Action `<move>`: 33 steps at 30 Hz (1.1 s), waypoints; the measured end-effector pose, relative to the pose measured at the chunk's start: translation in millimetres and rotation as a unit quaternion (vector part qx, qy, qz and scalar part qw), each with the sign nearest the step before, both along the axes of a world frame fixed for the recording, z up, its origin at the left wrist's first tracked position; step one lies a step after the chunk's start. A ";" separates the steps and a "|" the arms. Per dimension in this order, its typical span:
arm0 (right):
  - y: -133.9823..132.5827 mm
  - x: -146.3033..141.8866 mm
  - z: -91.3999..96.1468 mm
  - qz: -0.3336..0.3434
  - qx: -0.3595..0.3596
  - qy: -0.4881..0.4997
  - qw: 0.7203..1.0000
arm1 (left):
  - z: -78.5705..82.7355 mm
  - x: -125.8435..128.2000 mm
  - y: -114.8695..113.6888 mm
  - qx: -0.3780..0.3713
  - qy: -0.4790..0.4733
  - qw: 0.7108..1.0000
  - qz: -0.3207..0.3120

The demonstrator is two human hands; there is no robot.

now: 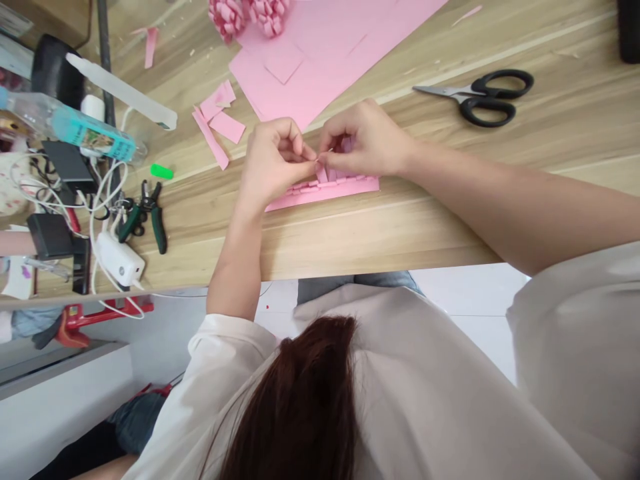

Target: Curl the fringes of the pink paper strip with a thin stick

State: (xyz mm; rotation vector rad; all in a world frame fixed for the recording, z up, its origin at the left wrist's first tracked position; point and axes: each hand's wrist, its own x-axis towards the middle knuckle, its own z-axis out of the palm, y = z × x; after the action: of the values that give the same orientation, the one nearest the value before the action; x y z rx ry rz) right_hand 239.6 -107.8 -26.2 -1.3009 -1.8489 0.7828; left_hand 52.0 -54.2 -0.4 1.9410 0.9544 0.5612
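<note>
A pink paper strip [350,187] with a fringed, curled edge lies near the table's front edge. Above it, my left hand [275,157] and my right hand [363,140] meet fingertip to fingertip. Both pinch at one of the strip's narrow cut tabs, which stands up between them. My fingers hide part of the fringe. Just beyond my hands lie large pink paper sheets [320,80], and two curled pink paper flowers [270,15] are at the top. Loose pink paper scraps [227,127] lie left of my left hand.
Black-handled scissors [493,97] lie to the right on the wooden table [360,237]. Green-handled wire strippers [157,223], a green cap [161,171], a plastic bottle [95,133], a white adapter [120,260] and tangled cables crowd the left. Another person's leg shows at lower left.
</note>
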 end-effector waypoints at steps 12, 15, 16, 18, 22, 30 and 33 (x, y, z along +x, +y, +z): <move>1.4 1.1 -1.9 -0.002 0.010 0.015 1.000 | -4.7 -2.3 9.1 -0.023 -0.019 0.999 -0.030; 1.0 0.5 -1.8 -0.009 0.008 0.007 1.000 | -5.7 -2.3 10.3 -0.025 -0.015 0.999 -0.027; 0.6 0.4 -1.6 -0.011 0.010 0.005 1.000 | -5.9 -2.3 10.5 -0.026 -0.013 0.999 -0.027; -0.3 0.4 -0.8 -0.014 0.016 0.005 1.000 | -6.1 -2.3 10.6 -0.026 -0.011 0.999 -0.027; -1.6 0.6 0.1 -0.017 0.006 0.003 1.000 | -6.1 -2.3 10.0 -0.020 -0.006 1.000 -0.024; -0.1 1.3 0.7 -0.008 -0.017 0.017 1.000 | -5.6 -1.7 9.1 -0.027 -0.011 0.999 -0.022; -1.7 2.2 4.6 0.014 -0.016 0.002 1.000 | -2.0 -0.1 5.6 -0.030 -0.019 0.999 0.002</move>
State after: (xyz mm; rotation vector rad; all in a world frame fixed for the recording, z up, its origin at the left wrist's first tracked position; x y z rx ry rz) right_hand 241.8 -109.4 -21.6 -1.2957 -1.8621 0.8310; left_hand 51.9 -48.6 -2.4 1.8694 0.9421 0.5642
